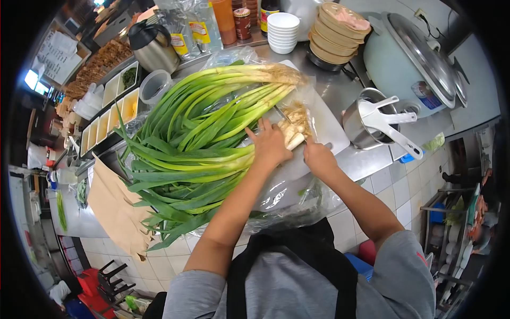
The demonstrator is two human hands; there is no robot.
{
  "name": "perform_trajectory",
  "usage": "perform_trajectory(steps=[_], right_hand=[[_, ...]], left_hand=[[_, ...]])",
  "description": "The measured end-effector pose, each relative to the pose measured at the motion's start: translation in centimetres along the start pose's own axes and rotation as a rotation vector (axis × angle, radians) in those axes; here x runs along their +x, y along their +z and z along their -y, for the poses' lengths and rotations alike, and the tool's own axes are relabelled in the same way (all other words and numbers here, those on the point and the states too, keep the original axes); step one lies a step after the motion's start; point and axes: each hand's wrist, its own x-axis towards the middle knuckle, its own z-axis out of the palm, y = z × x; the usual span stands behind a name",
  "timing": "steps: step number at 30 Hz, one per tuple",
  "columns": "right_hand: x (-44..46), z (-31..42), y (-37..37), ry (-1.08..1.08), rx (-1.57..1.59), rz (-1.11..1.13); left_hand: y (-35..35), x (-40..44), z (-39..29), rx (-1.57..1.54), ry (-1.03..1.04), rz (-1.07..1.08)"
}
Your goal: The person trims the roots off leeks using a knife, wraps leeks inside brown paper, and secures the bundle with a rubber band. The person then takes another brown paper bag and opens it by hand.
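Note:
A large heap of leeks or big green onions [212, 114] lies across the worktop, green leaves to the left and pale rooted ends to the right. My left hand [269, 142] is spread over the pale stalks of the nearer bunch, pressing on them with fingers apart. My right hand [320, 158] is closed beside the white ends, around what looks like a knife [278, 112], mostly hidden under the stalks. Trimmed-looking roots [296, 112] lie just beyond my hands. Under them is a white cutting board [332, 127], partly covered by clear plastic [281, 192].
Right of the board stands a metal pot [357, 125] with white ladles [383, 119]. Behind are stacked bowls [282, 33], brown dishes [334, 40] and a large lidded cooker [411, 58]. Seasoning trays [110, 119], a steel jug [154, 49] and brown paper [114, 207] are at left.

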Motion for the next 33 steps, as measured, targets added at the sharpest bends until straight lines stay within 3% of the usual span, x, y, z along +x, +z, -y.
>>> perform_trajectory(steps=[6, 16, 20, 23, 29, 33], right_hand=[[-0.7, -0.2, -0.2, -0.034, 0.003, -0.039], [-0.7, -1.9, -1.8, -0.056, 0.106, -0.019], [-0.5, -2.4, -2.4, -0.019, 0.192, 0.015], [-0.8, -3.1, -2.8, -0.017, 0.266, 0.032], [0.0, -3.7, -2.9, -0.03, 0.325, 0.095], [0.2, -4.1, -2.2, -0.057, 0.298, 0.062]], left_hand=[[-1.3, -0.3, -1.3, 0.083, -0.123, 0.141], [-1.5, 0.8, 1.2, 0.019, 0.025, 0.146], [-2.7, 1.2, 2.2, -0.219, 0.067, 0.22], [-4.1, 0.7, 0.9, -0.518, -0.048, 0.294], [-2.4, 1.2, 2.7, -0.255, 0.064, 0.199], [-2.7, 0.9, 2.0, -0.263, 0.031, 0.243]])
